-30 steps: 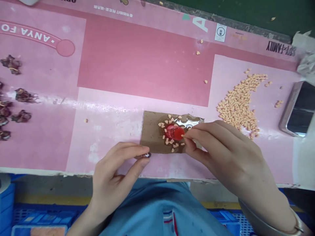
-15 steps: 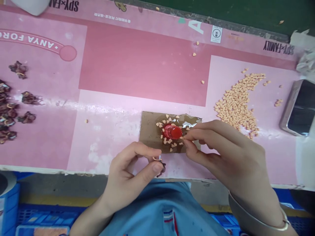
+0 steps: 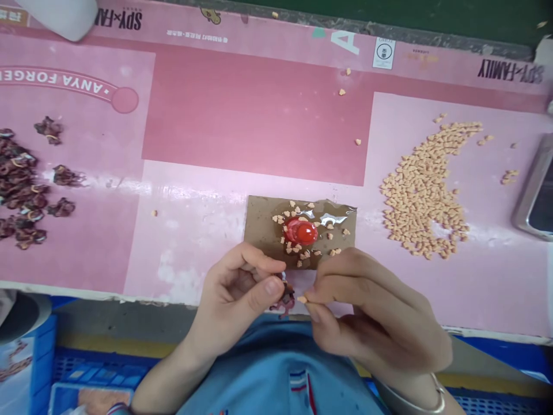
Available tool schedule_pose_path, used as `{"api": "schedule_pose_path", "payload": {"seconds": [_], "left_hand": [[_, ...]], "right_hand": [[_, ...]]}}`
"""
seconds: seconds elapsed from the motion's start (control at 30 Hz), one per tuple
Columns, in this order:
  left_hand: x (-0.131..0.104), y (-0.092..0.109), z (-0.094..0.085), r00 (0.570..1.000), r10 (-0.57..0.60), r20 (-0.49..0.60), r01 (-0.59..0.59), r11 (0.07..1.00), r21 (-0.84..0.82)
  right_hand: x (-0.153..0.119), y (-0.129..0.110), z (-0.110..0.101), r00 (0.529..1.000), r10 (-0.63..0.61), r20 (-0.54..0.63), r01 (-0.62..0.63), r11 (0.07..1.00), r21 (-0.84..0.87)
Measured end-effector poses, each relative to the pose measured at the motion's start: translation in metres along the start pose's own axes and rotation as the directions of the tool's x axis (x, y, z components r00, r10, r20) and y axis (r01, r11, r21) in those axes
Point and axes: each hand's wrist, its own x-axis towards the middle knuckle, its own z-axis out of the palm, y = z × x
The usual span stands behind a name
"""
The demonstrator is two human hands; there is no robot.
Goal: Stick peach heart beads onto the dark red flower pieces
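Between thumb and forefinger, my left hand (image 3: 242,300) pinches a small dark reddish-brown figure piece (image 3: 285,297) near the table's front edge. My right hand (image 3: 375,311) is closed on a tiny beige piece (image 3: 302,299), held just to the right of the dark figure with a small gap. Beyond both hands lies a brown cardboard piece (image 3: 261,230), its surface wet with something clear and glossy. A red cap-like object (image 3: 306,233) sits on it, with several beige bits (image 3: 294,248) scattered around.
A spread of beige pieces (image 3: 423,196) lies on the right of the pink table mat (image 3: 259,104), beside a phone (image 3: 538,190). Several dark figure pieces (image 3: 19,178) are heaped at the left. A white object (image 3: 69,14) stands at the back left; blue crates (image 3: 90,392) are below the table.
My right hand has moved from the cardboard toward me, carrying a beige piece to beside the dark figure. My left hand keeps its pinch, with more of the figure showing.
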Motion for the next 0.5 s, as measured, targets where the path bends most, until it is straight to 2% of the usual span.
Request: {"api": "schedule_pose_path", "payload": {"seconds": [0.1, 0.2, 0.3, 0.37, 0.43, 0.5], "left_hand": [[-0.002, 0.000, 0.000, 0.999, 0.033, -0.008, -0.032, 0.997, 0.074], [-0.003, -0.001, 0.003, 0.984, 0.173, -0.052, -0.160, 0.969, 0.189], [-0.001, -0.005, 0.010, 0.915, 0.390, -0.104, -0.339, 0.883, 0.324], [-0.001, -0.009, 0.015, 0.863, 0.496, -0.093, -0.429, 0.818, 0.384], [-0.003, -0.011, 0.017, 0.833, 0.546, -0.085, -0.467, 0.777, 0.421], [-0.006, -0.006, 0.015, 0.826, 0.560, -0.064, -0.470, 0.746, 0.473]], "right_hand": [[-0.001, -0.002, -0.002, 0.999, -0.028, 0.043, 0.031, 0.997, -0.066], [-0.009, -0.008, -0.005, 0.997, -0.055, 0.059, 0.067, 0.971, -0.231], [-0.018, -0.018, -0.007, 0.989, -0.102, 0.103, 0.135, 0.906, -0.401], [-0.022, -0.023, -0.006, 0.984, -0.128, 0.121, 0.169, 0.875, -0.454], [-0.022, -0.023, -0.005, 0.983, -0.147, 0.106, 0.179, 0.872, -0.456], [-0.019, -0.020, -0.004, 0.989, -0.133, 0.070, 0.150, 0.899, -0.411]]}}
